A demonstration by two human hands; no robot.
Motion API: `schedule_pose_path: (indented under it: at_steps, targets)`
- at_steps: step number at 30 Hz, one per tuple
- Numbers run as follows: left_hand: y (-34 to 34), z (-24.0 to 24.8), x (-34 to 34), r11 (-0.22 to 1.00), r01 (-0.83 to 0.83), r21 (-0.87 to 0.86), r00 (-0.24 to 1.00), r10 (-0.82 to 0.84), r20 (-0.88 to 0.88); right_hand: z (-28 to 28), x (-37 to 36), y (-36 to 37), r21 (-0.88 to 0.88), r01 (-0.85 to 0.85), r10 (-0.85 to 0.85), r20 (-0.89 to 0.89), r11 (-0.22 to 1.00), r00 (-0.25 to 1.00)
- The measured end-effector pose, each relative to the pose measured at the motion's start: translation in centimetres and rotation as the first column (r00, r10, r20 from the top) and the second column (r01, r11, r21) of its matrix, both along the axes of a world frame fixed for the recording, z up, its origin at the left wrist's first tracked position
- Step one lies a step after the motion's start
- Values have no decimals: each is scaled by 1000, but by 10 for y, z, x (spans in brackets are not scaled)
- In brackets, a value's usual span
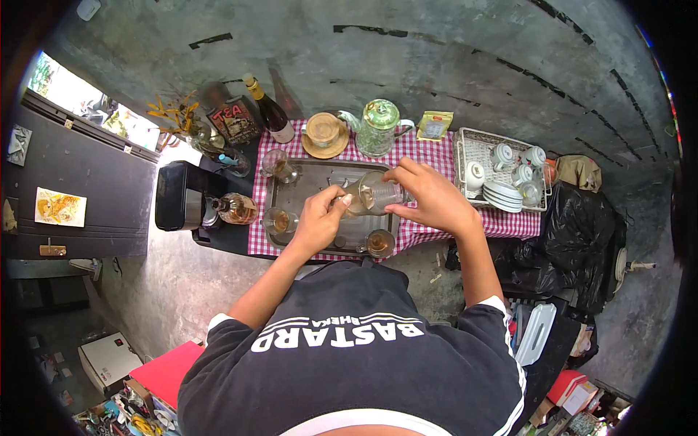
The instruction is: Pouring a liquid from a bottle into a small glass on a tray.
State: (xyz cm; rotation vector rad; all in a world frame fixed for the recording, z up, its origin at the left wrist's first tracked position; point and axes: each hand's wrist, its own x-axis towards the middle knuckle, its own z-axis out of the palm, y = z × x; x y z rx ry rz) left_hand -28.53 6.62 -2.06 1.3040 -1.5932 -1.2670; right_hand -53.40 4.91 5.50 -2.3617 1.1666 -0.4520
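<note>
A clear glass pitcher is held tilted over a dark metal tray on a red-and-white checked cloth. My right hand grips the pitcher's right side. My left hand holds its left end near the spout. Small glasses of amber tea stand on the tray: one at the front, one at the left, one at the back left.
A green glass teapot, a lidded wooden cup on a saucer, a dark bottle and a yellow packet stand behind the tray. A wire rack of white cups and plates sits right. A black appliance stands left.
</note>
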Motion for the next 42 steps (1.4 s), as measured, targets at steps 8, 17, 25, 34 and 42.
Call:
schedule_pose_path:
  at_steps: [8, 17, 25, 34, 42]
  targets:
    - [-3, -29, -21, 999, 30, 23, 998, -29, -54, -37, -39, 17, 100, 170, -183, 132, 980, 974]
    - [-23, -62, -32, 938, 120, 324, 934, 4, -358, -81, -70, 22, 208, 309, -352, 219, 928, 910]
    - [-48, -120, -55, 868, 190, 458, 889, 46, -456, -98, -81, 30, 244, 400, -449, 195, 883, 872]
    - [-66, -152, -79, 765, 215, 607, 933, 23, -360, -119, -89, 50, 299, 458, -520, 173, 837, 836]
    - [-63, -175, -84, 726, 218, 652, 933, 40, -357, -133, -86, 68, 295, 496, -557, 180, 817, 811]
